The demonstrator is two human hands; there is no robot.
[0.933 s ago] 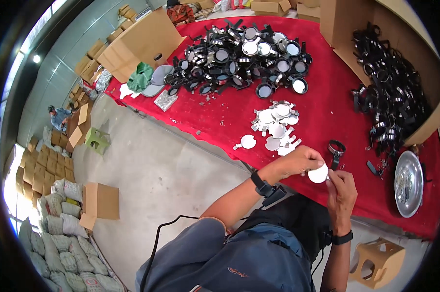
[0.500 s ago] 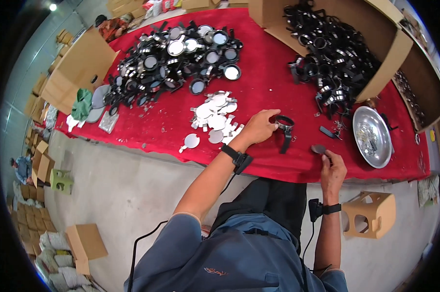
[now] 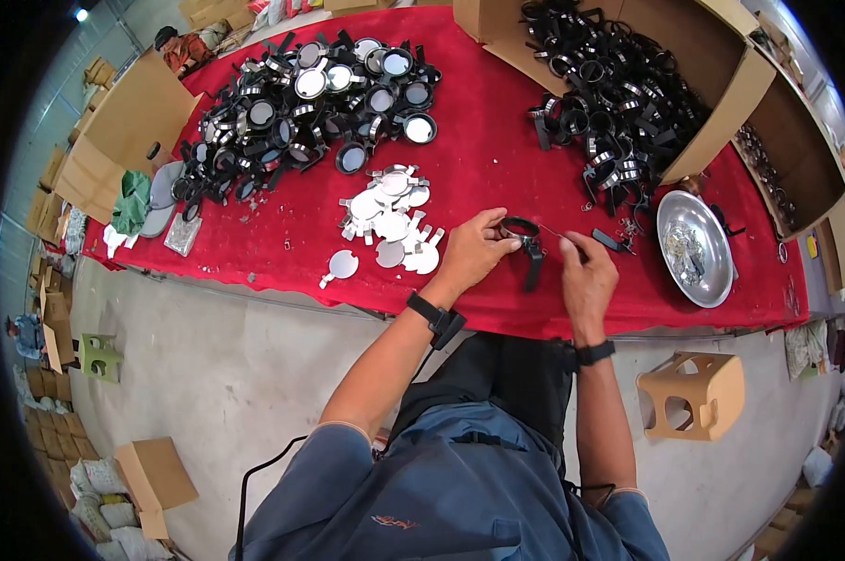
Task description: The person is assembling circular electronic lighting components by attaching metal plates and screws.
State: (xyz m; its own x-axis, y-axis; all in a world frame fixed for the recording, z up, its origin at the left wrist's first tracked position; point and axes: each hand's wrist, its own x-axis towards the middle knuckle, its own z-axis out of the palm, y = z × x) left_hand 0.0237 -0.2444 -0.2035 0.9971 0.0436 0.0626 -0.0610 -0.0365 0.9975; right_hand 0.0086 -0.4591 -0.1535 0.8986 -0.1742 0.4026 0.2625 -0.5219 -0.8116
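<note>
Left hand (image 3: pixel 474 252) pinched a black ring frame (image 3: pixel 525 236) at frame centre, above the red table's (image 3: pixel 497 168) near edge. Right hand (image 3: pixel 586 276) closed on a thin tool touching it. Just left, silver discs (image 3: pixel 390 215); right, a steel bowl (image 3: pixel 692 248). Upper right, an open brown carton (image 3: pixel 712 56) of black frames. Below, bare grey floor (image 3: pixel 217 374), roomy.

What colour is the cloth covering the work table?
Red; the table cloth shows plainly in the head view.
</note>
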